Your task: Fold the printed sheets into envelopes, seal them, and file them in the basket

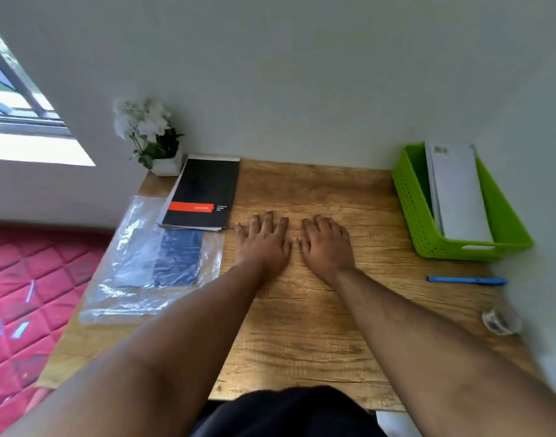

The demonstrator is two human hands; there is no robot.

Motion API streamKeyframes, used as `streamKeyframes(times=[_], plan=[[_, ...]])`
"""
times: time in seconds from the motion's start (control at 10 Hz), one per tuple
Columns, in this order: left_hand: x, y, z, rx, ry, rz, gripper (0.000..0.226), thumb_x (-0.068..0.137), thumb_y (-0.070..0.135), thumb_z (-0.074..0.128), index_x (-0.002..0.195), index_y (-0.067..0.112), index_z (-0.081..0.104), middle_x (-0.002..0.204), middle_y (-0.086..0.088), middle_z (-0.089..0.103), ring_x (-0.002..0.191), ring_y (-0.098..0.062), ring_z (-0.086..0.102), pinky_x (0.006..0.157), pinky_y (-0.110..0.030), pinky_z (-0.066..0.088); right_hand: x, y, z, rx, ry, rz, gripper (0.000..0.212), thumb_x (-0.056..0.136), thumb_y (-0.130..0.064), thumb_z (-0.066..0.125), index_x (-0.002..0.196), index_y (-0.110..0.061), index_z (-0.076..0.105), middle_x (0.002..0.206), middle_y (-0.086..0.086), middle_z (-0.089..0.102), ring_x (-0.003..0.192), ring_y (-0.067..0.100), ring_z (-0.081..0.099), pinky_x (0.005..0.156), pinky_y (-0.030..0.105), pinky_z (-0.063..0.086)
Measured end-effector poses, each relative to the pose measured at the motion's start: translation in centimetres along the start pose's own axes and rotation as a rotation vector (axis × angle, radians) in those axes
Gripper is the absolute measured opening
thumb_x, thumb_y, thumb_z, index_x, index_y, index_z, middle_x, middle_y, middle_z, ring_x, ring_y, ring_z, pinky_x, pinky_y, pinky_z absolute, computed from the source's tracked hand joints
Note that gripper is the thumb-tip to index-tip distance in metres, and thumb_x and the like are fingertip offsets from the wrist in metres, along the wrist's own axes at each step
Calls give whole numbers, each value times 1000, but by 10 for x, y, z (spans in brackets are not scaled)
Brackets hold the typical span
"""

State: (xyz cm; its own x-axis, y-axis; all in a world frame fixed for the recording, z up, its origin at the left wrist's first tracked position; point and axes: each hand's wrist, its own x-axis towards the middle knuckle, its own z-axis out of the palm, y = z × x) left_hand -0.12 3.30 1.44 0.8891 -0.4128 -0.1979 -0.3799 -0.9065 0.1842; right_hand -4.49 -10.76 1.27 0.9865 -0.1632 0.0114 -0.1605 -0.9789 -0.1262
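My left hand (264, 242) and my right hand (325, 244) lie flat, palms down, side by side on the middle of the wooden table (301, 326), fingers spread, holding nothing. A green plastic basket (418, 216) stands at the back right with white envelopes (457, 193) leaning inside it. At the left lies a clear plastic bag (138, 263) with blue and white contents. A black spiral pad (204, 193) with a red band rests behind the bag, over some sheets.
A blue pen (467, 280) lies right of my right arm, below the basket. A roll of clear tape (500, 321) sits near the right edge. A white pot of flowers (153, 140) stands at the back left corner. A pink mattress (18, 294) lies left of the table.
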Motion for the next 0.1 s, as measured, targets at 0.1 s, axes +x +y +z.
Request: streamKeyframes(times=[0.1], plan=[[5,0,-14,-8,-24,13,55,98,51,28,150,31,26,158,-4,23,145,-32,18,111,-68,13,8,-1,-11,13,-73,-20,39,95,-40,41,129,-22,49,134,3,47,123,25,43,101,42,37]])
